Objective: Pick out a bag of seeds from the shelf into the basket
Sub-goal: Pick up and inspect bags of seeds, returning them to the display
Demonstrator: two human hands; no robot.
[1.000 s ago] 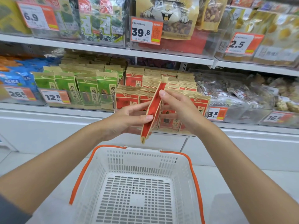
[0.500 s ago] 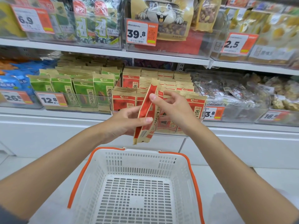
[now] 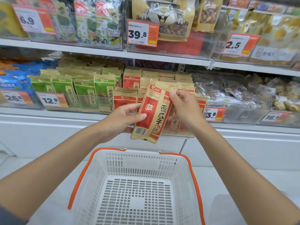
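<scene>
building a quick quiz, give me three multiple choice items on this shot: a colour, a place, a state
1. The basket has handles coloured: A blue, B orange, C black.
2. The red seed bag is: A in the basket, B on the floor, C held up in front of the shelf.
3. The bag is gripped by: A two hands, B one hand, C no hand.
Answers: B, orange bands edge the white rim; C, it is held before the shelf and the basket holds nothing; A, the left hand and right hand each pinch a side.
</scene>
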